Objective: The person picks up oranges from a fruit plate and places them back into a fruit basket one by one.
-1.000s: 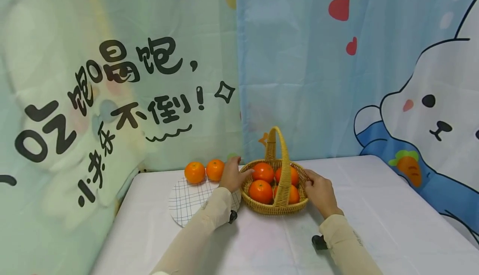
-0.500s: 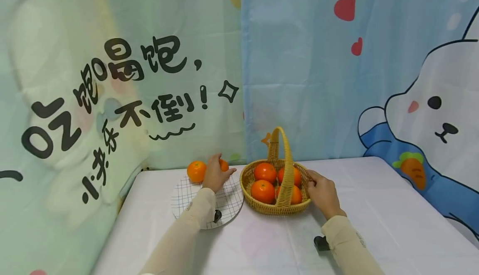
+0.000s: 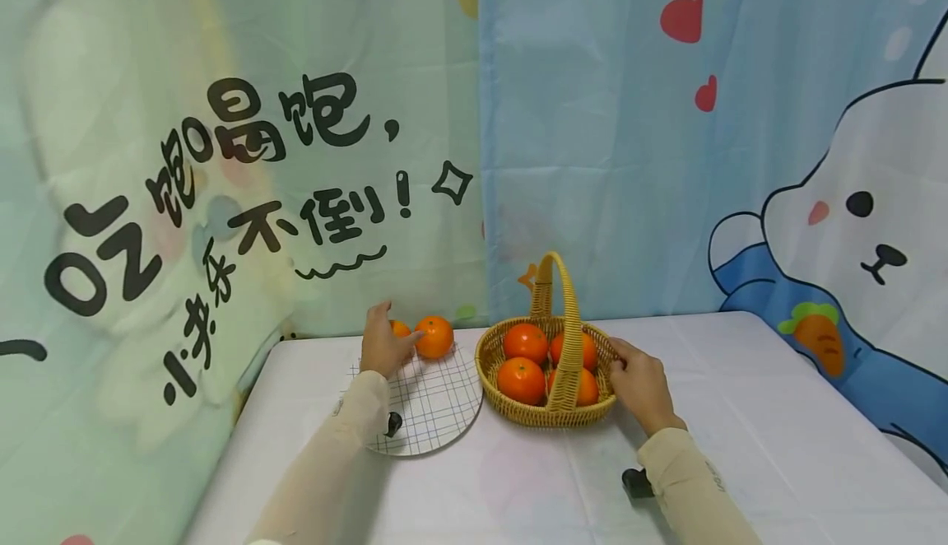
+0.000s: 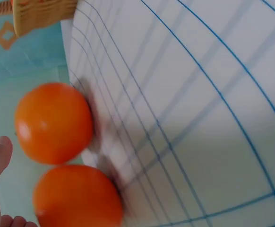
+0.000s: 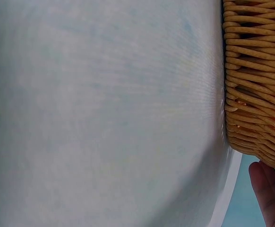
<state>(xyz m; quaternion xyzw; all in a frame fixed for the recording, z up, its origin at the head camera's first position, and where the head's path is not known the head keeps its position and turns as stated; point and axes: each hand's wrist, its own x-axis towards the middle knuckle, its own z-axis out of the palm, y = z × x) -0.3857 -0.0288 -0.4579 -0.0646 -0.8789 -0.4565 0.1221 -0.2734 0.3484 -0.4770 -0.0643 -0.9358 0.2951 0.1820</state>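
Note:
Two oranges sit at the back of a round white plate (image 3: pixel 444 413) with blue grid lines. My left hand (image 3: pixel 383 351) is at the left orange (image 3: pixel 401 328), mostly hiding it in the head view. In the left wrist view the thumb stands apart from the fruit, and the left orange (image 4: pixel 78 196) touches the right orange (image 4: pixel 55 123). My right hand (image 3: pixel 641 380) holds the right rim of a woven basket (image 3: pixel 511 413) with an arched handle. Several oranges (image 3: pixel 521 380) lie inside it. Fingertips (image 5: pixel 265 184) meet the basket wall (image 5: pixel 255 80) in the right wrist view.
A white cloth covers the table (image 3: pixel 533 496). Behind its back edge hangs a printed curtain (image 3: pixel 578 158). The basket stands just right of the plate, its handle rising above the rim.
My left hand has moved left from the basket's rim, past the right orange, to the left orange. The right hand has stayed on the basket.

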